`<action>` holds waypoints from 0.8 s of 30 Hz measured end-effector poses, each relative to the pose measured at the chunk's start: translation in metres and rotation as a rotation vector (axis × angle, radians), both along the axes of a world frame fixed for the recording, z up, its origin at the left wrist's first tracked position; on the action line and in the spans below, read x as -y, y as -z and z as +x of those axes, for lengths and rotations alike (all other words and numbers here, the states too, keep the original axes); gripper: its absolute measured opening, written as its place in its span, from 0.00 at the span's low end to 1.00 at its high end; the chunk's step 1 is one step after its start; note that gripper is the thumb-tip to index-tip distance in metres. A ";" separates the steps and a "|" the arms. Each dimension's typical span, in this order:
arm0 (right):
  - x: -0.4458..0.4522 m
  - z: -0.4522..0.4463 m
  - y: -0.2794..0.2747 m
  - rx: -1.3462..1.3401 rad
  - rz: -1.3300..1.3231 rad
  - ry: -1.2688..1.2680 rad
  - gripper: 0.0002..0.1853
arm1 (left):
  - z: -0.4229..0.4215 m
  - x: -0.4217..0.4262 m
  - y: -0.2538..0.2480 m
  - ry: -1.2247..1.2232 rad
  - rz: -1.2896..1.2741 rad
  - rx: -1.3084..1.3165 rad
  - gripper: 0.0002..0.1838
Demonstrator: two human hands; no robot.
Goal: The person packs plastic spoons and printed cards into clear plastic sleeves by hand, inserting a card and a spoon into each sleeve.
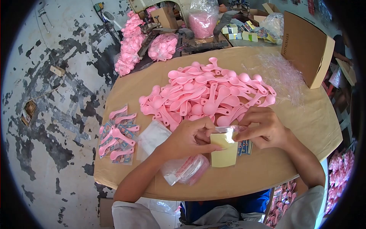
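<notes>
Between my hands is a small clear plastic bag [230, 133] with a pale yellow card [224, 156] in its lower part. My left hand [190, 139] is closed on the bag's left edge, its thumb lying over the card. My right hand [263, 128] pinches the upper right corner of the bag. Just beyond both hands lies a large heap of pink plastic spoons [206, 91]. Blue printed cards [244, 147] lie below my right hand, partly covered by it. Beside my left forearm rests a stack of clear plastic bags [187, 170].
Packed spoons with printed cards [118, 137] lie at the table's left. A cardboard box [305, 49] and loose clear plastic strips [282, 74] are at the right. Bags of pink spoons [131, 45] stand behind the table [129, 89]. A person [343, 53] is partly visible far right.
</notes>
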State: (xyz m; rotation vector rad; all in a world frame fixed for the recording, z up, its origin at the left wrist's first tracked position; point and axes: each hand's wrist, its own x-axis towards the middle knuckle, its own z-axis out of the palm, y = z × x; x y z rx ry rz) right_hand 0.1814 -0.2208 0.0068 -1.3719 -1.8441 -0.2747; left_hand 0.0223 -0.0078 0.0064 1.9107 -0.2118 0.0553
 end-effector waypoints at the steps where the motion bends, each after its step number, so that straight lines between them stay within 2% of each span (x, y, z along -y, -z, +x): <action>1: 0.001 -0.001 -0.001 0.040 0.009 0.025 0.13 | 0.000 0.000 0.000 -0.016 -0.016 0.000 0.17; 6: 0.002 -0.008 -0.011 0.140 0.043 0.185 0.12 | -0.012 -0.009 -0.027 -0.174 -0.039 0.135 0.19; 8: -0.004 -0.017 -0.014 -0.013 -0.017 0.210 0.11 | -0.023 -0.026 -0.055 -0.265 0.178 0.423 0.20; 9: -0.007 -0.022 -0.016 -0.089 -0.048 0.223 0.10 | -0.033 -0.043 -0.064 -0.375 0.423 0.627 0.20; 11: -0.019 -0.039 -0.015 -0.169 -0.076 0.239 0.07 | -0.057 -0.077 -0.083 -0.583 0.678 0.883 0.18; 12: -0.026 -0.046 -0.015 -0.206 -0.087 0.248 0.06 | -0.066 -0.089 -0.090 -0.682 0.677 0.939 0.18; 15: -0.047 -0.059 -0.018 -0.069 -0.212 0.239 0.09 | -0.094 -0.098 -0.112 -0.804 0.935 0.806 0.16; 16: -0.054 -0.062 -0.016 -0.047 -0.269 0.272 0.14 | -0.095 -0.101 -0.111 -0.778 0.949 0.762 0.15; 18: -0.067 -0.066 -0.017 -0.054 -0.436 0.269 0.15 | -0.096 -0.104 -0.104 -0.728 0.974 0.668 0.13; 21: -0.082 -0.065 -0.010 -0.161 -0.550 0.215 0.15 | -0.084 -0.088 -0.094 -0.436 0.649 0.274 0.13; 24: -0.083 -0.063 -0.001 -0.402 -0.640 0.187 0.12 | -0.060 -0.064 -0.071 -0.013 0.628 0.066 0.13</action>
